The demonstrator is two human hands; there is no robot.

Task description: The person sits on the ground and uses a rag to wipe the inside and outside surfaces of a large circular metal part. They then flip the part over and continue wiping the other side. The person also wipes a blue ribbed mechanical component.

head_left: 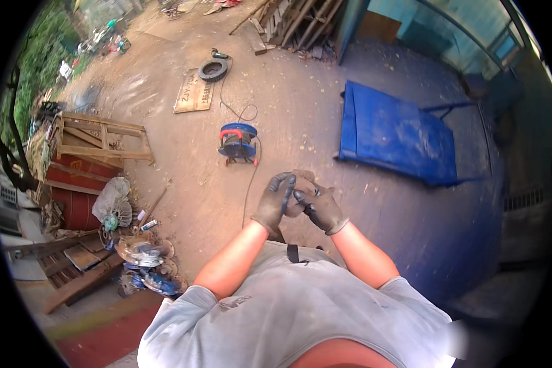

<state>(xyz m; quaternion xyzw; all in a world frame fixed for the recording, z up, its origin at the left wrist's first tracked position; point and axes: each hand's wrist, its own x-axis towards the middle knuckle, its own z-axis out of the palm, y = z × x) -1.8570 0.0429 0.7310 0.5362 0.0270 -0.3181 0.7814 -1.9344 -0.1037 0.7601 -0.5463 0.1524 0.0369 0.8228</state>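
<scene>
Small object (295, 207) between gloved hands — mostly hidden, junk pile (142, 260) items — indistinct

Bare dirt ground (165, 122) carries a blue cable reel (237, 142) at centre, a tyre (213, 70) at twelve o'clock, a blue cart (398, 135) at three, scrap discs (142, 254) at eight.

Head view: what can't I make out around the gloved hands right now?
- What the left hand and right hand hold between them: fingers cover it, too small.
- Discs in the pile at left: blurred near the rim.
- Where the cable reel cord ends: lost behind the hands.
</scene>
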